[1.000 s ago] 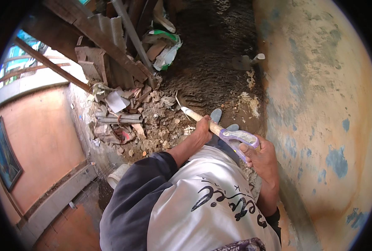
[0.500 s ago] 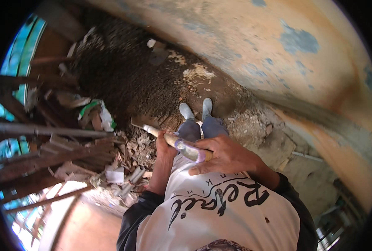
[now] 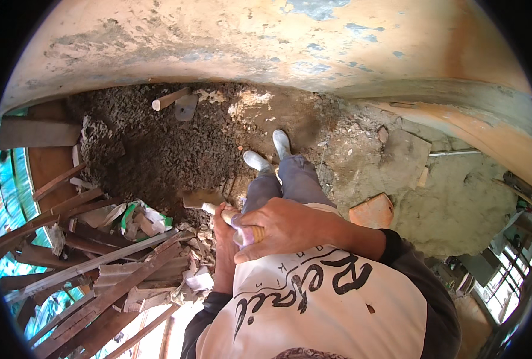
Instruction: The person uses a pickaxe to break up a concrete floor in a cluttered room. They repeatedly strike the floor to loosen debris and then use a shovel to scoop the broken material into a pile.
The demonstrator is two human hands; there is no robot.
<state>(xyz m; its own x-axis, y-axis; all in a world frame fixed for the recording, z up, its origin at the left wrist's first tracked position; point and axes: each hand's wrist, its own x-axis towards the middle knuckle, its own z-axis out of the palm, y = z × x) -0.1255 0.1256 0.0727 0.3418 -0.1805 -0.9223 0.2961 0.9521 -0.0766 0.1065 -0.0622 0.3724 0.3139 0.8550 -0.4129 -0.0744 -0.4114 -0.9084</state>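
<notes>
My left hand [image 3: 223,232] is closed around the handle of a hoe, close to its pale neck. My right hand [image 3: 281,224] wraps the handle's rear end, in front of my belly. The hoe's flat brown blade [image 3: 202,198] points away to the left, above the dark loose soil [image 3: 164,146]. Purple and yellowish wrapping shows on the handle between my hands. Just beyond the blade stand my feet in pale grey boots [image 3: 281,142].
A peeling cream wall [image 3: 236,42] closes off the far side. Broken planks [image 3: 116,284] and rubble pile up at left, beside a white-green sack [image 3: 149,218]. A round wooden piece [image 3: 170,99] lies by a grey flat plate [image 3: 186,107]. At right are an orange-brown slab [image 3: 372,210] and grey sand [image 3: 457,209].
My view has swung, so the wall now spans the top and more of the right side shows. Both hands still grip the hoe, whose blade now shows its flat face.
</notes>
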